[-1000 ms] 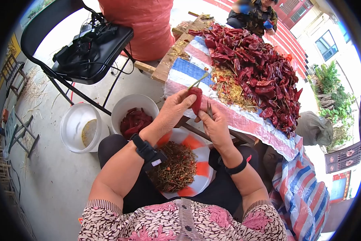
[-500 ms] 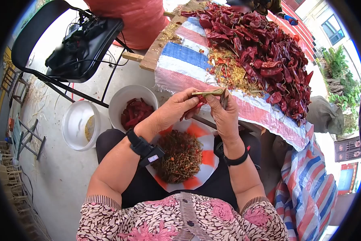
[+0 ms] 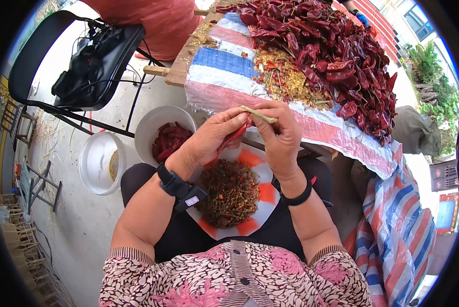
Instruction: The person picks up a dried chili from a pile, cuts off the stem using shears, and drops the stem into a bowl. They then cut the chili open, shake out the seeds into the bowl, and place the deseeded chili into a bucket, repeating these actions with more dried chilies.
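Note:
My left hand (image 3: 209, 137) is closed around a dried red chili pepper (image 3: 233, 138), whose wrinkled body shows below the thumb and fingers. Pinched in my right hand (image 3: 281, 138) is a narrow pale green strip (image 3: 260, 115), its kind unclear; it points toward my left fingertips and overlaps the top of the pepper in this view. Both hands meet above my lap, just short of the table edge. Beneath them, a white and orange sheet or shallow holder (image 3: 267, 193) on my lap bears a heap of brown-green stems and red bits (image 3: 229, 194).
A large pile of dried chilies (image 3: 321, 56) covers the table's striped woven cloth (image 3: 224, 87), beside loose yellow seeds (image 3: 285, 77). Left of my knees stand a white bucket (image 3: 147, 123) with red peppers and another white bucket (image 3: 91, 163). A black folding chair (image 3: 107, 77) holds cables.
My right hand has turned over inward, its fingers now curled over the strip, which tilts down to the right. More of the red pepper shows below my left hand. The view has shifted slightly.

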